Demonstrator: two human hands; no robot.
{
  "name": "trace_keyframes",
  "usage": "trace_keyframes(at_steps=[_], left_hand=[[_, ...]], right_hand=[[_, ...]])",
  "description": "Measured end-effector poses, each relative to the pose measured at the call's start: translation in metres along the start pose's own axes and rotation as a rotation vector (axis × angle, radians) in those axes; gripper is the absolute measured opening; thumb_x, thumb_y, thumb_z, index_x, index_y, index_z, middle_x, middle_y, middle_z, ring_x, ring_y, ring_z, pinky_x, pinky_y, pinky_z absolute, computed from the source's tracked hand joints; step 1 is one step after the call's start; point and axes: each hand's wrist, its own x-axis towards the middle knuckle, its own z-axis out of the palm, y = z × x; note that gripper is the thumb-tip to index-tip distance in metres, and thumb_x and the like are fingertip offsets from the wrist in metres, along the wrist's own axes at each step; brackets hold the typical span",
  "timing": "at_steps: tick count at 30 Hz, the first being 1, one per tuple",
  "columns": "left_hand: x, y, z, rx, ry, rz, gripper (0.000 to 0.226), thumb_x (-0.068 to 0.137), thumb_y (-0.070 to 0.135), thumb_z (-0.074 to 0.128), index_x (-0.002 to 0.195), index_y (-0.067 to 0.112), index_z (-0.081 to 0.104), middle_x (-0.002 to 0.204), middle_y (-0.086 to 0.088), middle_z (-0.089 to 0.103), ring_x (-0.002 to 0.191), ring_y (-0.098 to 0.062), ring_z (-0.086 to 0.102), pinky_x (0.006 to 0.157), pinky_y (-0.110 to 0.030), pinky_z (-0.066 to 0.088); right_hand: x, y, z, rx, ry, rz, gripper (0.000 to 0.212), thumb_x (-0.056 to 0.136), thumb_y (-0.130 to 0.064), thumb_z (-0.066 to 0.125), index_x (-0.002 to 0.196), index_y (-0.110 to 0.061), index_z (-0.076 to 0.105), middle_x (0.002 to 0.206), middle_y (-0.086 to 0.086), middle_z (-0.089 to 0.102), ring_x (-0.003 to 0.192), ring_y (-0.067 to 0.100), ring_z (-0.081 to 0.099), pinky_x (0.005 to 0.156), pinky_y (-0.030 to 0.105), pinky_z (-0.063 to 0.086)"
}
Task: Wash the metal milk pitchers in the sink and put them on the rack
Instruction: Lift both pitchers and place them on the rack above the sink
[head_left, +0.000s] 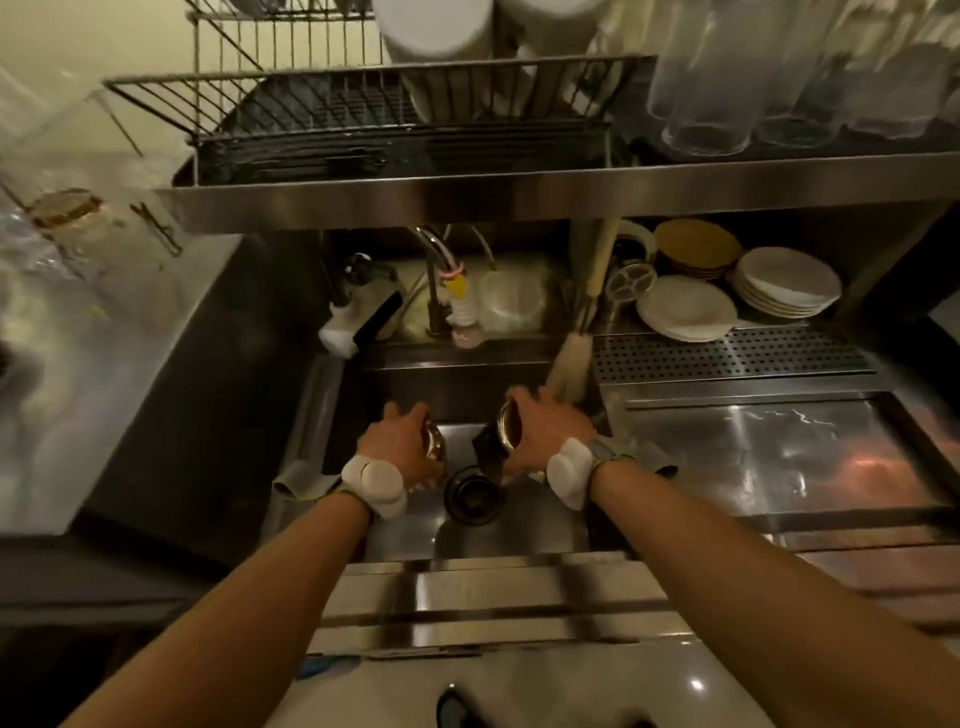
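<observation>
Fingers of the left hand (400, 441) curl around a metal milk pitcher (435, 441), only a sliver of which shows past the knuckles. The right hand (545, 439) wraps its fingers around a second pitcher (508, 427), tilted so its open mouth faces about 9 o'clock, with a dark piece hanging just below the rim. Both pitchers are held low inside the steel sink (519, 530), side by side but apart, just above the round drain (474, 493), which lies toward 6 o'clock from them. Each wrist wears a white band. At 12 o'clock the faucet (434, 270) rises behind the basin, and above it the wire rack (363, 119) sits on a steel shelf. A brush (569, 358) leans at the sink's 1 o'clock corner. Stacked plates (784, 280) rest on the worktop (753, 457) at 2 o'clock.
</observation>
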Motion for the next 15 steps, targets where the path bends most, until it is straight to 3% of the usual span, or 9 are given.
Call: trace_keyframes(at_steps=[4, 6, 9, 11, 13, 15], left_hand=[[0.013, -0.025, -0.005, -0.023, -0.078, 0.025, 0.074, 0.065, 0.036, 0.078, 0.130, 0.029, 0.045, 0.128, -0.010, 0.045, 0.110, -0.036, 0.056, 0.094, -0.045, 0.050], [0.026, -0.029, -0.016, -0.134, 0.069, 0.063, 0.075, 0.063, 0.036, 0.080, 0.130, 0.029, 0.045, 0.130, -0.010, 0.043, 0.112, -0.033, 0.055, 0.096, -0.042, 0.049], [0.041, -0.033, -0.013, -0.458, 0.363, 0.046, 0.073, 0.066, 0.027, 0.081, 0.129, 0.026, 0.046, 0.136, -0.007, 0.037, 0.109, -0.017, 0.049, 0.096, -0.029, 0.044], [0.040, -0.036, 0.008, -0.435, 0.237, 0.006, 0.070, 0.064, 0.027, 0.082, 0.125, 0.027, 0.048, 0.133, -0.008, 0.040, 0.107, -0.021, 0.053, 0.095, -0.031, 0.046], [0.042, -0.038, 0.040, -0.161, -0.085, 0.032, 0.060, 0.063, 0.027, 0.082, 0.116, 0.026, 0.055, 0.124, -0.007, 0.053, 0.102, -0.027, 0.061, 0.087, -0.036, 0.053], [0.043, -0.043, 0.056, -0.036, -0.219, 0.029, 0.052, 0.059, 0.026, 0.082, 0.106, 0.026, 0.060, 0.114, -0.006, 0.062, 0.096, -0.027, 0.064, 0.079, -0.036, 0.055]], right_hand=[[0.012, -0.008, 0.014, -0.004, -0.035, 0.046, 0.096, 0.058, -0.043, 0.082, 0.137, -0.025, 0.032, 0.127, 0.011, 0.047, 0.111, 0.034, 0.054, 0.091, 0.043, 0.050], [0.026, -0.008, 0.003, 0.041, 0.084, 0.073, 0.094, 0.059, -0.045, 0.081, 0.137, -0.025, 0.033, 0.129, 0.011, 0.048, 0.110, 0.033, 0.055, 0.089, 0.040, 0.050], [0.042, 0.001, 0.005, 0.177, 0.346, 0.117, 0.094, 0.063, -0.040, 0.081, 0.139, -0.025, 0.028, 0.140, 0.011, 0.038, 0.121, 0.035, 0.048, 0.095, 0.046, 0.049], [0.041, 0.005, 0.027, 0.235, 0.315, 0.161, 0.094, 0.060, -0.036, 0.084, 0.137, -0.025, 0.030, 0.140, 0.011, 0.034, 0.122, 0.037, 0.045, 0.096, 0.049, 0.049], [0.045, 0.011, 0.057, 0.145, 0.001, 0.168, 0.089, 0.056, -0.037, 0.085, 0.131, -0.021, 0.040, 0.133, 0.011, 0.046, 0.113, 0.034, 0.054, 0.090, 0.041, 0.052], [0.046, 0.014, 0.073, 0.048, -0.195, 0.136, 0.078, 0.055, -0.038, 0.085, 0.123, -0.020, 0.051, 0.122, 0.009, 0.058, 0.104, 0.029, 0.060, 0.083, 0.034, 0.052]])
